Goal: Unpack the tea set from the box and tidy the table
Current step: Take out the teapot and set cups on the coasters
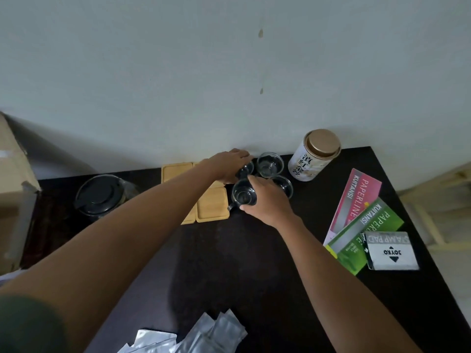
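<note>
Up by the wall, left hand [229,164] grips one glass cup [246,169], right hand [267,200] grips another cup [243,194] beside the wooden coasters [211,207].

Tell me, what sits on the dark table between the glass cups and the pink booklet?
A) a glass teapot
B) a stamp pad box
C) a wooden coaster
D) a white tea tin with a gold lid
D: the white tea tin with its gold lid stands near the wall, just right of the glass cups and left of the pink booklet.
</note>
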